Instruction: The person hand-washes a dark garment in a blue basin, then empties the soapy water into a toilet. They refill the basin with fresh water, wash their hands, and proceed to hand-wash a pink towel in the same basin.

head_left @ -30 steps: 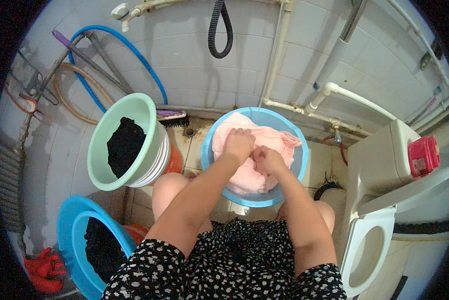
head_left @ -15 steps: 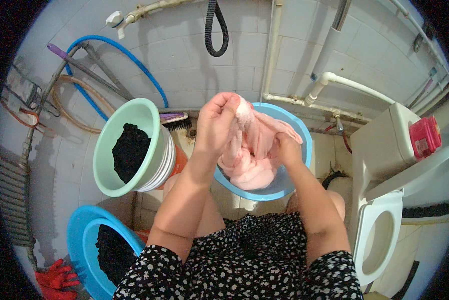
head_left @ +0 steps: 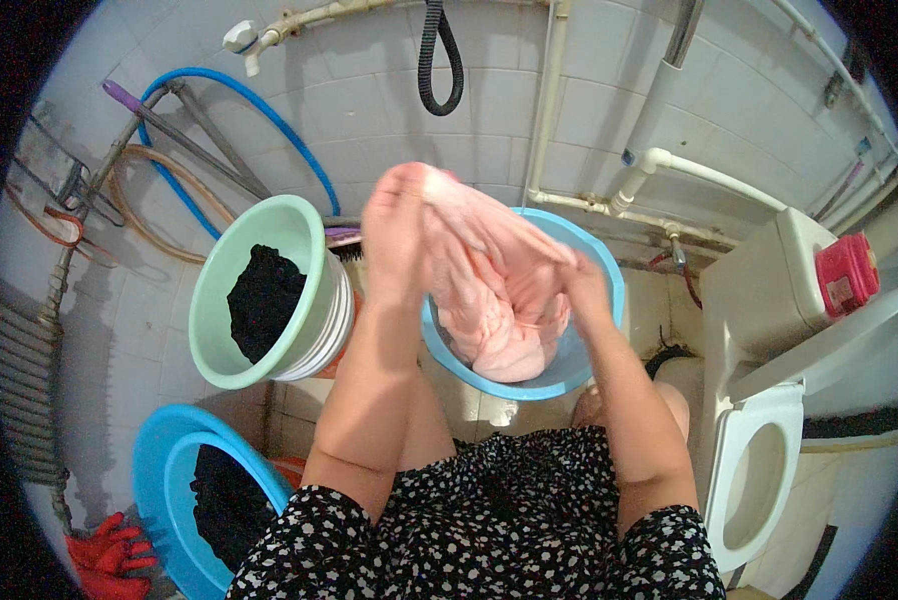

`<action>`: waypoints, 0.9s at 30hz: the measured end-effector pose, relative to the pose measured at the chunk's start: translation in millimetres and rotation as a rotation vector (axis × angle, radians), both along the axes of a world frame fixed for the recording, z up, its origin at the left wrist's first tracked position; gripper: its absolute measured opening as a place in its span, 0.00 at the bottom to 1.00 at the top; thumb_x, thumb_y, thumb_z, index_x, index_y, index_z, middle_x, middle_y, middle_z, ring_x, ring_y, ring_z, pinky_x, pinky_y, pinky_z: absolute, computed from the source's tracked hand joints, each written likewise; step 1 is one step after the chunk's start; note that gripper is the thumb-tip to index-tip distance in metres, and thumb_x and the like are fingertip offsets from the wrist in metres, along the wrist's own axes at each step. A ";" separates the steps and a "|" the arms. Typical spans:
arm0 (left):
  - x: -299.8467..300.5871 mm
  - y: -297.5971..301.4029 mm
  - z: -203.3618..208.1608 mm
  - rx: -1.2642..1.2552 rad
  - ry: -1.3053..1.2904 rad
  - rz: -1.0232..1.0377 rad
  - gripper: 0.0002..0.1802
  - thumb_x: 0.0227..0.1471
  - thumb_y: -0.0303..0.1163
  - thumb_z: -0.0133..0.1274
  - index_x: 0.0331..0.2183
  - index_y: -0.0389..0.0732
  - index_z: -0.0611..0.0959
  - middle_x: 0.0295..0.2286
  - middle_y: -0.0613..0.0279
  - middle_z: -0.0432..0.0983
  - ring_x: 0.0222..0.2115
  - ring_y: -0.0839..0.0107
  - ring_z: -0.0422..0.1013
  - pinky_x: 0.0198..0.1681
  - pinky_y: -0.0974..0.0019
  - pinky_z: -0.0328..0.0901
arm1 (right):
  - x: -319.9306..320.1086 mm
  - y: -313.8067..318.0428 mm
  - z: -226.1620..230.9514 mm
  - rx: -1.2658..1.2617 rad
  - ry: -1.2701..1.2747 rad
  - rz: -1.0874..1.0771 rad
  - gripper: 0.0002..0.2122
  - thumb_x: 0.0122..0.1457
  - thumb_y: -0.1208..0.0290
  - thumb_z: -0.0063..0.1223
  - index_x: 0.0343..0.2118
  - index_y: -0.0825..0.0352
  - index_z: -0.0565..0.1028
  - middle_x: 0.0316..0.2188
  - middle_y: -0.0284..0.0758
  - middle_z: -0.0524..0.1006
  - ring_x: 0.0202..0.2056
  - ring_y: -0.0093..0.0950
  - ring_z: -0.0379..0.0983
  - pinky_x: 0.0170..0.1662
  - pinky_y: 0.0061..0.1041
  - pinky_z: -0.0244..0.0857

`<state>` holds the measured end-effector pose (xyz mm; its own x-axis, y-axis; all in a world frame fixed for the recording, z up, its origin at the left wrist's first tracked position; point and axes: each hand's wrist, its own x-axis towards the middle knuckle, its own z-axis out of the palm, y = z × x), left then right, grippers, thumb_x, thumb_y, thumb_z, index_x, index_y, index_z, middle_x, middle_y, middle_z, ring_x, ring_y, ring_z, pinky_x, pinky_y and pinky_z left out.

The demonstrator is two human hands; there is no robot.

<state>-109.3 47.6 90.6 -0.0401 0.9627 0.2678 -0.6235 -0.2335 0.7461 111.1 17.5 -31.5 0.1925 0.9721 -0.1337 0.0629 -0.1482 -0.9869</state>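
Note:
A wet-looking pink cloth (head_left: 489, 270) hangs between my two hands, its lower folds bunched in a blue basin (head_left: 611, 285) on the floor before me. My left hand (head_left: 397, 225), raised higher, is closed on the cloth's upper left edge and blurred by motion. On the other side, my right hand (head_left: 584, 285) grips the cloth's right edge just above the basin's rim. Between the hands the fabric is pulled fairly taut. Whether it is a garment or a towel I cannot tell.
Left of me stands a pale green basin (head_left: 209, 345) with black cloth (head_left: 267, 300). Nearer is a blue basin (head_left: 159, 480) with more black cloth (head_left: 227, 505), red gloves (head_left: 109, 560) beside it. A toilet (head_left: 759, 470) is at right. Pipes (head_left: 544, 110) line the tiled wall.
My left hand has risen and moved left, drawing the cloth's upper edge up. The cloth is stretched wider between my hands. The right hand has shifted slightly right.

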 end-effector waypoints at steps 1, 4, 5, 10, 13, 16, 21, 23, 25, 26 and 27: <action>-9.6 5.8 1.3 -0.028 0.000 0.049 0.08 0.55 0.31 0.45 0.34 0.35 0.73 0.30 0.55 0.74 0.30 0.68 0.71 0.36 0.66 0.68 | 1.3 -6.5 23.2 0.025 0.122 0.007 0.14 0.55 0.73 0.44 0.45 0.68 0.69 0.33 0.35 0.75 0.34 0.24 0.70 0.38 0.25 0.64; -23.5 25.9 -5.6 -0.121 0.084 0.176 0.08 0.55 0.30 0.45 0.36 0.36 0.73 0.30 0.57 0.74 0.31 0.69 0.71 0.37 0.68 0.67 | -1.4 -19.2 80.1 0.137 0.495 0.068 0.14 0.55 0.71 0.44 0.44 0.71 0.69 0.37 0.37 0.74 0.39 0.28 0.70 0.43 0.28 0.64; -24.9 33.7 -12.7 -0.156 0.125 0.210 0.08 0.55 0.29 0.45 0.36 0.36 0.73 0.30 0.58 0.73 0.31 0.70 0.70 0.37 0.69 0.66 | -0.5 -19.4 90.5 0.201 0.618 0.093 0.14 0.56 0.71 0.43 0.44 0.71 0.69 0.39 0.38 0.73 0.41 0.29 0.70 0.46 0.29 0.63; 3.3 50.3 -51.6 0.198 0.949 0.639 0.10 0.46 0.26 0.49 0.35 0.36 0.74 0.33 0.54 0.71 0.35 0.64 0.67 0.41 0.64 0.62 | 10.2 12.6 77.0 0.030 1.055 -0.020 0.15 0.61 0.69 0.34 0.46 0.74 0.65 0.46 0.42 0.69 0.47 0.35 0.66 0.52 0.34 0.60; 44.2 21.7 -59.5 0.229 1.014 0.215 0.08 0.46 0.25 0.48 0.33 0.39 0.74 0.29 0.56 0.72 0.30 0.64 0.69 0.36 0.62 0.64 | 38.5 38.9 26.1 -0.023 0.920 -0.145 0.14 0.60 0.71 0.34 0.44 0.74 0.67 0.42 0.42 0.71 0.43 0.34 0.68 0.49 0.33 0.62; 67.0 10.0 -105.6 0.278 1.383 -0.147 0.12 0.50 0.35 0.47 0.35 0.41 0.76 0.33 0.56 0.73 0.34 0.64 0.70 0.38 0.61 0.64 | 65.6 56.9 -27.9 -0.155 0.673 -0.223 0.14 0.58 0.71 0.40 0.42 0.74 0.68 0.39 0.41 0.73 0.40 0.35 0.70 0.46 0.34 0.64; 56.1 -11.3 -178.4 0.382 2.054 -0.417 0.16 0.46 0.36 0.48 0.38 0.42 0.80 0.38 0.54 0.74 0.39 0.59 0.71 0.42 0.56 0.65 | 79.5 42.1 -49.4 -0.399 -0.600 -0.123 0.13 0.54 0.73 0.45 0.41 0.72 0.70 0.36 0.46 0.72 0.39 0.40 0.69 0.43 0.35 0.64; 59.2 -17.0 -158.4 0.316 2.301 -0.652 0.16 0.46 0.36 0.48 0.37 0.42 0.81 0.38 0.54 0.75 0.39 0.62 0.72 0.41 0.57 0.65 | 51.2 28.1 -46.5 -0.097 -0.874 -0.235 0.13 0.50 0.74 0.47 0.40 0.70 0.70 0.36 0.46 0.72 0.40 0.42 0.68 0.44 0.36 0.62; 66.1 -19.8 -129.5 0.307 2.391 -0.818 0.15 0.47 0.36 0.47 0.36 0.44 0.81 0.38 0.55 0.76 0.38 0.66 0.73 0.39 0.60 0.66 | 19.6 20.5 -40.1 0.231 -1.095 -0.191 0.14 0.46 0.75 0.49 0.38 0.68 0.71 0.35 0.44 0.72 0.41 0.42 0.67 0.45 0.37 0.60; 64.7 -19.5 -133.4 0.319 2.358 -0.748 0.14 0.47 0.35 0.47 0.36 0.43 0.81 0.36 0.56 0.77 0.37 0.66 0.73 0.38 0.60 0.67 | 8.1 18.1 -39.0 0.404 -1.181 -0.088 0.14 0.44 0.74 0.50 0.37 0.67 0.71 0.35 0.42 0.72 0.41 0.41 0.66 0.46 0.37 0.59; 62.1 -19.2 -140.3 0.330 2.325 -0.676 0.14 0.46 0.34 0.47 0.35 0.43 0.81 0.34 0.57 0.77 0.36 0.65 0.74 0.37 0.61 0.67 | -3.5 14.4 -45.9 0.397 -1.219 0.056 0.14 0.44 0.73 0.50 0.37 0.66 0.71 0.35 0.41 0.72 0.41 0.39 0.67 0.47 0.37 0.58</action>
<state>-47.2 28.3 -49.7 0.5654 0.6515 -0.5058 0.7699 -0.6370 0.0402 107.7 31.8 -77.4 -0.0571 0.9151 0.3991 0.9491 0.1738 -0.2626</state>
